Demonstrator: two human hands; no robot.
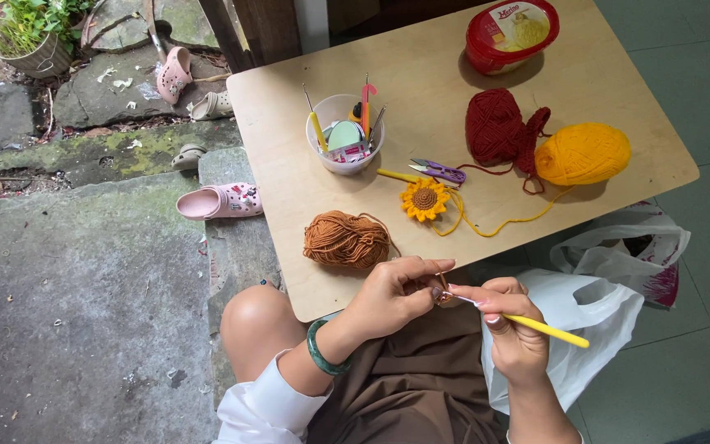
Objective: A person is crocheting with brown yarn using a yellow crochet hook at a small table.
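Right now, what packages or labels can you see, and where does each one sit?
Red tub: far edge of the wooden table, oval, red with a pale picture label on its lid.
White plastic bag: beside the person's lap, crumpled.
Second plastic bag: below the table's right edge, white with dark red print.

Soft even daylight, sharp focus

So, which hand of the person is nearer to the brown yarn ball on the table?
Left. The left hand is just below and right of the brown yarn ball. The right hand, holding the yellow crochet hook, is farther right, off the table edge.
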